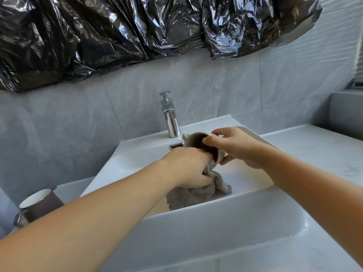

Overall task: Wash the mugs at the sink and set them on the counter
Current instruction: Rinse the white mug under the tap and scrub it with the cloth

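Head view, R hand (240,147) holds mug (198,141), L hand (188,166) cloth (188,195) inside

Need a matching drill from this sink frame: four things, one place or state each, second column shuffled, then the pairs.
1. beige mug
2. brown mug
3. grey cloth
4. tap

A. stands at the sink's back edge
B. gripped by the left hand, hanging into the basin
C. on the counter, left of the sink
D. tilted over the basin, held by the right hand

Pairs: 1-D, 2-C, 3-B, 4-A
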Tool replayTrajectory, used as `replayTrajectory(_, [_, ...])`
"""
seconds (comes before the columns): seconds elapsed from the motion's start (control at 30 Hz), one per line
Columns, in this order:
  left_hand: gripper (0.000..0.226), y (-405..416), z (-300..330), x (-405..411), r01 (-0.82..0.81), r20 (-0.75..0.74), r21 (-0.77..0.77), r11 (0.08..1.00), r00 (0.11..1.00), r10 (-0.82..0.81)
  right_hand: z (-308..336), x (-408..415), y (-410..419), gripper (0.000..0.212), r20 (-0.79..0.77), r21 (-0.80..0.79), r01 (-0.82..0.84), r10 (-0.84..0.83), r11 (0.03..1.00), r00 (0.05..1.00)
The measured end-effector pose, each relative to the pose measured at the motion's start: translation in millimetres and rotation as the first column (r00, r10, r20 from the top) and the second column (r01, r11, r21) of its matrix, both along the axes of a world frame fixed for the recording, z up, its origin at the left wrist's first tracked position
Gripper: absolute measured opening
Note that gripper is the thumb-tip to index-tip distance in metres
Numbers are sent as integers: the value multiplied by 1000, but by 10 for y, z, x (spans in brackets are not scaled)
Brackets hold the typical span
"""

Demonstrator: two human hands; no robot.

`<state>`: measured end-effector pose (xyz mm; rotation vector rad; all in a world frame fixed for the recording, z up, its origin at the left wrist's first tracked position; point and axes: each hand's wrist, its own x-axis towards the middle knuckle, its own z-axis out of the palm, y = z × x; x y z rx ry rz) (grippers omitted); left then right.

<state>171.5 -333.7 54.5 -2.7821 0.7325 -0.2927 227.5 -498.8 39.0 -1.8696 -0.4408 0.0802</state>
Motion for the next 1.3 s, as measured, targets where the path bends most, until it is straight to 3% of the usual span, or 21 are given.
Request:
replayTrajectory(0.07, [29,-24,-18,-33,-5,-48,10,1000,999,5,0,-24,-13,53,13,-40,-5,5,999,1000])
replayTrajectory(0.17, [17,60,45,-106,79,52,61,995,995,-82,17,-49,-32,41,8,-35,-19,19,999,1000])
replayTrajectory(0.27, [23,271,130,-173,190,146,209,959,964,-222,32,-52,-37,39,24,-44,-1,2,999,1000])
replayTrajectory(0.4, [49,417,277,-174,156,97,418,895,972,-214,41,-78,8,36,-1,-33,-34,34,999,999])
replayTrajectory(0.57, [38,325,161,-128,198,195,537,820,917,-349,46,-108,40,38,-82,44,-75,78,996,994])
replayTrajectory(0.67, [36,291,66,-87,220,314,456,862,867,-387,64,-101,19,53,-145,176,-55,81,983,986])
replayTrajectory(0.77, [36,162,85,-120,175,367,313,933,884,-289,96,-142,9,31,-117,231,-124,154,965,981])
replayTrajectory(0.87, [27,73,96,-94,58,191,210,976,977,-99,90,-115,46,46,-41,148,-38,45,988,998])
replayTrajectory(0.97, [38,22,35,-64,-15,43,87,996,999,12,47,-70,53,73,-3,38,40,-40,998,999])
replayTrajectory(1.07, [41,22,-23,-72,-13,52,93,996,999,8,27,-62,31,76,-1,27,38,-38,999,999])
replayTrajectory(1.17, [41,153,2,-134,112,160,176,978,977,-141,24,-42,-12,72,-16,49,62,-61,997,998])
replayTrajectory(1.3, [54,369,99,-252,142,116,326,935,975,-189,18,-49,7,68,-8,46,58,-58,997,998])
